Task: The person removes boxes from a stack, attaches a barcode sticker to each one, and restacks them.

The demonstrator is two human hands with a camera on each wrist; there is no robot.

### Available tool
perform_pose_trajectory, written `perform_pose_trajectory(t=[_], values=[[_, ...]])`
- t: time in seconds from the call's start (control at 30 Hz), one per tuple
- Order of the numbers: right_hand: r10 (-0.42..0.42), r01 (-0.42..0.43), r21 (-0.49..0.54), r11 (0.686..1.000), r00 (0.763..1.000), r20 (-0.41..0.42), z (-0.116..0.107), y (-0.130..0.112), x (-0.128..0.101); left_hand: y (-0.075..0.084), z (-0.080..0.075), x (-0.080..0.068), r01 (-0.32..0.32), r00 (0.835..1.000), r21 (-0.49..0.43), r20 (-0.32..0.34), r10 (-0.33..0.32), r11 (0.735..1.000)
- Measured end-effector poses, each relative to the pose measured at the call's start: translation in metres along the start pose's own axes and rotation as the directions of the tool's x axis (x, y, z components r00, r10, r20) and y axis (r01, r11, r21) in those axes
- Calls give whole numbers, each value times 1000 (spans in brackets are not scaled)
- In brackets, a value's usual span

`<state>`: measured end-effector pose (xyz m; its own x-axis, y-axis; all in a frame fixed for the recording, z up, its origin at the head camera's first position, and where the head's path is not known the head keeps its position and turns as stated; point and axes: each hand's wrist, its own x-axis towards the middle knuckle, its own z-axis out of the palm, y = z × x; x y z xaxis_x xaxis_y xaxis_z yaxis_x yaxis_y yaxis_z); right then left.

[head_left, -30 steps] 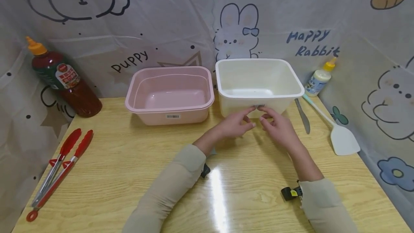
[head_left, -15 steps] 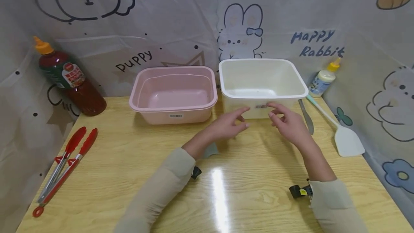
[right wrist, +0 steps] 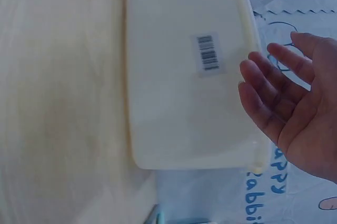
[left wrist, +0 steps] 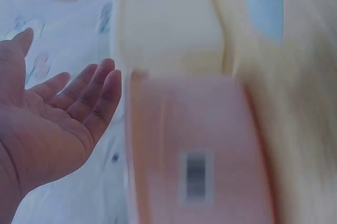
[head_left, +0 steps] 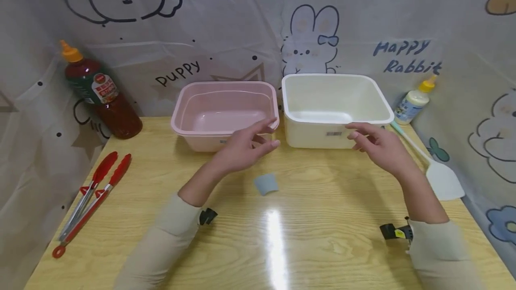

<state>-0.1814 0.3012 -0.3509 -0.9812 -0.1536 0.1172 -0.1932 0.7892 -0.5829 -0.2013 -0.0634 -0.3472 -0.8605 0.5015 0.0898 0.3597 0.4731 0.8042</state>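
My left hand [head_left: 242,147] is raised with fingers loosely extended, holding nothing, and overlaps the front right corner of the pink plastic basin [head_left: 217,85]. The left wrist view shows that palm and its relaxed fingers beside the basin's barcode side. Over at the right, my right hand [head_left: 380,149] hovers with bent, relaxed fingers by the front right of the white plastic basin [head_left: 306,135]; its palm holds nothing in the right wrist view. Both basins stand side by side against the back cloth. A small grey-blue flat piece [head_left: 266,184] lies on the table between my forearms.
Red-tipped tongs [head_left: 90,205] lie at the left, with a large red sauce bottle [head_left: 106,93] behind them. On the right are a white spatula [head_left: 443,180] and a small yellow-capped bottle [head_left: 415,102]. My right hand mostly hides a knife. Printed cloth [head_left: 242,17] walls the table [head_left: 322,232].
My hands have moved apart from the white basin's front middle, the left going left to the pink basin and the right going right. The grey-blue piece has come into full view.
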Motion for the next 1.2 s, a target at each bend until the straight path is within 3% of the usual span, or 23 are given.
perform_pose_trajectory(t=[0.17, 0.3, 0.47, 0.57, 0.77, 0.93, 1.1, 1.2], values=[[29, -29, 5, 1000, 997, -66, -25, -1, 5, -6, -44, -24, 16, 991, 33, -135, -12, 999], [32, -29, 27, 999, 989, -144, -41, 2, 12, -18, -77, -38, 109, 970, 98, -227, -84, 989], [62, -56, 31, 998, 975, -215, -53, 8, 22, -39, -112, -52, 296, 924, 219, -313, -220, 930], [71, -70, 15, 997, 976, -207, -56, 12, 27, -55, -125, -59, 336, 907, 253, -348, -239, 907], [117, -117, 7, 993, 986, -115, -58, 29, 35, -89, -135, -61, 402, 883, 214, -348, -315, 890], [195, -195, 39, 980, 981, -19, -55, 46, 43, -115, -134, -58, 413, 885, 165, -305, -352, 896], [225, -228, 130, 965, 974, 40, -49, 59, 50, -126, -128, -53, 426, 886, 151, -270, -377, 892], [215, -229, 182, 956, 972, 90, -44, 64, 54, -127, -125, -50, 448, 877, 148, -263, -401, 882]])
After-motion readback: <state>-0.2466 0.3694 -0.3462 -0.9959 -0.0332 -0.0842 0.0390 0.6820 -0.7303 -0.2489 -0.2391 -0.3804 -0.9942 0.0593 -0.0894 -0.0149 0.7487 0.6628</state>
